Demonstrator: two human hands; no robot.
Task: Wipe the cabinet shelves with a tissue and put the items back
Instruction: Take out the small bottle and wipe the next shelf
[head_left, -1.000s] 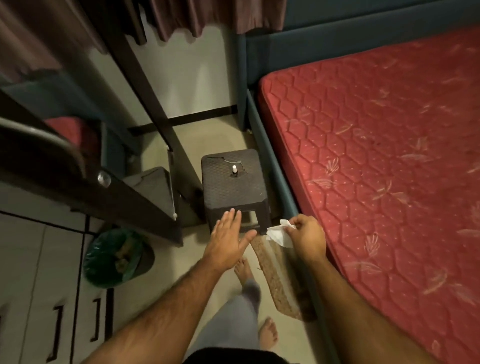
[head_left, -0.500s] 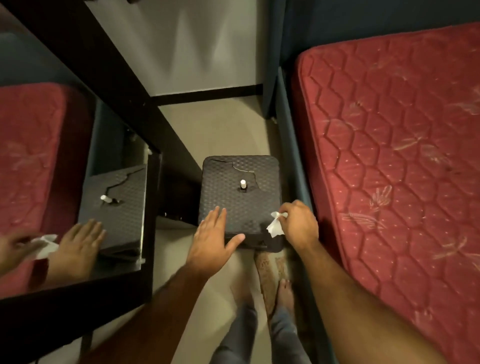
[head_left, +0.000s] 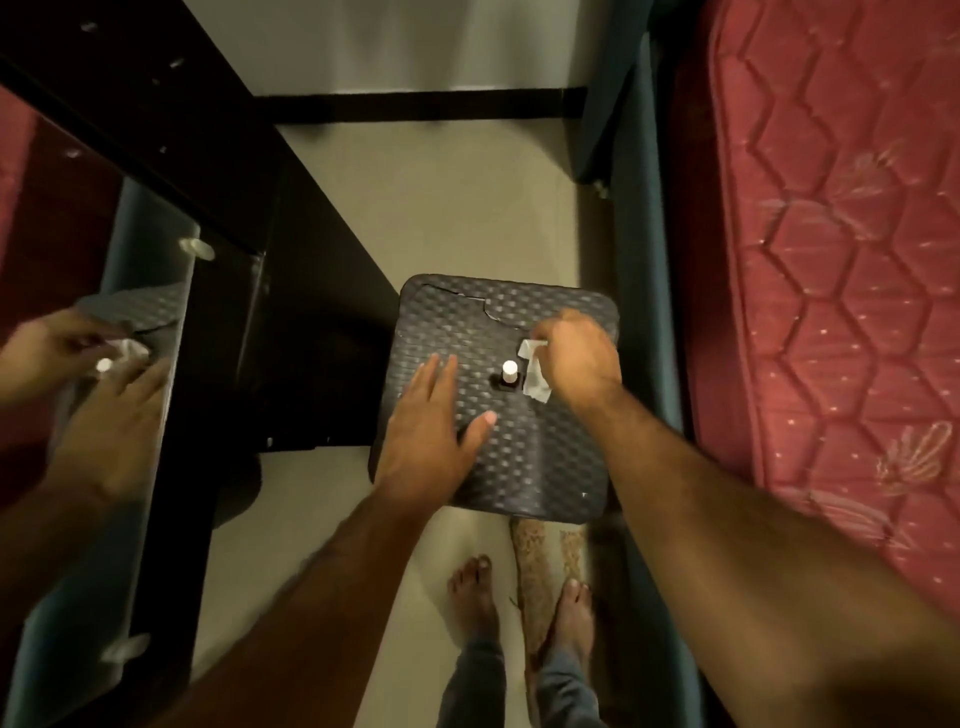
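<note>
Red mattress (head_left: 841, 291) ran along the right | dark woven stool (head_left: 498, 400) stood on the floor beside it | left hand (head_left: 431, 431) hovered flat over the stool — fingers straight, spread | right hand (head_left: 576, 358) pinched the tissue (head_left: 535, 374) — just beside the small white-capped bottle (head_left: 509, 375)

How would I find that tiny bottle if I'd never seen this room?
Look between the red mattress and the dark cabinet for the black woven-pattern stool. Near the middle of its top stands a small bottle with a white cap. It is the only thing standing there, between the left hand and the white tissue.
</note>
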